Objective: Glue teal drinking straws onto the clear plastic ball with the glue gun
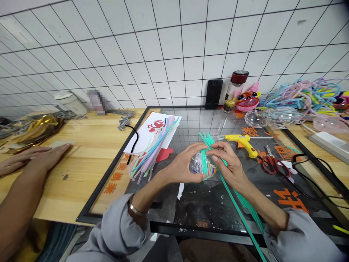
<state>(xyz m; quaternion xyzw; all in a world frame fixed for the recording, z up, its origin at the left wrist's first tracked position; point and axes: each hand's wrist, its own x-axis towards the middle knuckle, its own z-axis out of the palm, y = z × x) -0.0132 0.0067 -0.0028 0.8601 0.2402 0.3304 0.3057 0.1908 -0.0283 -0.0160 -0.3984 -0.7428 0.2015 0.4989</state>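
Over the middle of a black-framed, dark glass panel [191, 120], the left hand [178, 163] has its grip clamped round a clear, rounded plastic shell [196, 163] with multicoloured bits showing through, its thumb below and its fingers above. Flat bright-green strips [204, 162] cross the front of the shell, and the right hand [231, 165] pinches them near their upper ends, fingertips together. Whether the shell touches the glass cannot be told. More long green strips [240, 214] run under the right wrist toward the near edge. Just beyond the right hand lies a yellow glue gun [242, 140], with red-handled scissors [268, 163] to its right. Left of the hands, a bundle of pastel strips [152, 149] lies partly on a white sheet with red print [144, 133]. Farther back, a black phone [214, 94] leans on the tiled wall [169, 47] beside a glass bottle with a dark red lid [231, 96]. At far left, a co-worker's hand [51, 160] rests on the pale wooden bench [79, 145].
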